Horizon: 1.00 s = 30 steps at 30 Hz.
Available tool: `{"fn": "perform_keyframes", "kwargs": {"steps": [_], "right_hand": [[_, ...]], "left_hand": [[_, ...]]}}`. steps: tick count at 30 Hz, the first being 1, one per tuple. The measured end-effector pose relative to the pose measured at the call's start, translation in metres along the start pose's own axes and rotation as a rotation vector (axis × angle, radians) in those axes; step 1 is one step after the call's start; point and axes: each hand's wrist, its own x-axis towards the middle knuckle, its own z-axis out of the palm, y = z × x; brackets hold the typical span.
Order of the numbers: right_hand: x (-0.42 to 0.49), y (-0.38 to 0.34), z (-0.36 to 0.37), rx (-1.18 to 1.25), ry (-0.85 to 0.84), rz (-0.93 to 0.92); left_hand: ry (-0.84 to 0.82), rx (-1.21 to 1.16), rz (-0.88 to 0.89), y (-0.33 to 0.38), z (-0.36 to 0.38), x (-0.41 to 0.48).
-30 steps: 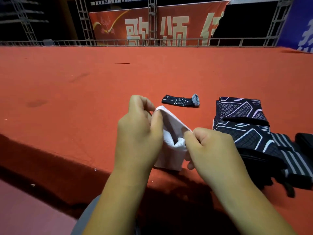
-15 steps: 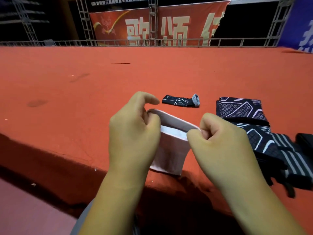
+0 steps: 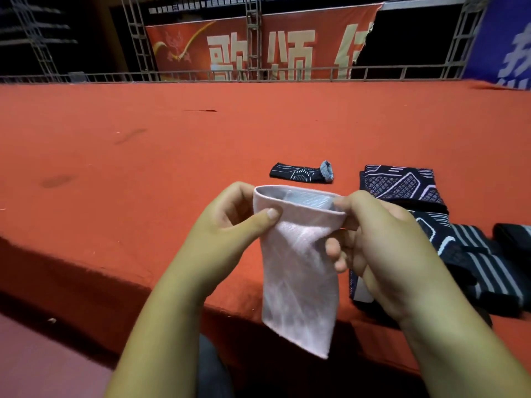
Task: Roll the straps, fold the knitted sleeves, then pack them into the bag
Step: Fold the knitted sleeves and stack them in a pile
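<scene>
1. While held up by its rim between the two hands, pale pink cloth bag [image 3: 298, 277] hanging with mouth stretched open, lower corner drooping past the near edge of the red-carpeted platform [image 3: 143, 168].
2. Left hand [image 3: 230, 225] clamped on the left end of the rim, thumb pressed flat on the near side, fingers curled behind.
3. Right hand [image 3: 382, 242] clamped on the right end of the rim, fingers curled; hands apart, joined only by the open bag mouth.
4. Just beyond the hands, lying alone on the carpet: small black knitted sleeve [image 3: 301, 173] with a white line pattern, grey lining showing at its right end.
5. Right of the right hand and partly hidden behind it: stack of folded black knitted sleeves [image 3: 402, 185] with a pale geometric pattern.
6. Further right, touching that stack: black straps [image 3: 482, 259] with grey stripes, loosely heaped. Beside them, a dark item [image 3: 514, 234] cut by the frame edge, kind impossible to tell.
7. Far beyond the hands, along the back edge of the platform: metal railing [image 3: 287, 74], behind it a red banner [image 3: 258, 50] with large pale characters, torn along its right side, and a blue banner [image 3: 511, 38] off to the right.
</scene>
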Motion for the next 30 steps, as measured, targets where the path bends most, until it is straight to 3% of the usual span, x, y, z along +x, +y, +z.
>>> {"fn": "perform_keyframes", "kwargs": {"steps": [6,11,16,21,24,26,30], "right_hand": [[0.005,0.009,-0.010,-0.328,-0.012,-0.150],[0.007,0.014,-0.009,-0.256,-0.101,-0.273],[0.005,0.020,-0.005,-0.151,-0.059,-0.218],[0.006,0.027,0.001,-0.167,-0.096,-0.190],[0.004,0.030,0.000,-0.394,-0.205,-0.116],[0.004,0.034,0.000,-0.422,-0.221,-0.096],[0.006,0.036,0.003,-0.365,-0.088,-0.126]], "left_hand": [[0.112,-0.150,-0.102,0.000,0.007,0.003],[0.166,-0.252,-0.152,0.004,0.009,0.003],[0.130,-0.253,-0.198,0.005,0.004,0.004],[0.240,-0.275,-0.218,0.009,0.009,0.006],[0.372,-0.248,-0.257,0.005,0.009,0.008],[0.436,-0.101,-0.261,0.002,0.005,0.008],[0.286,0.071,-0.364,0.011,0.001,0.005]]}}
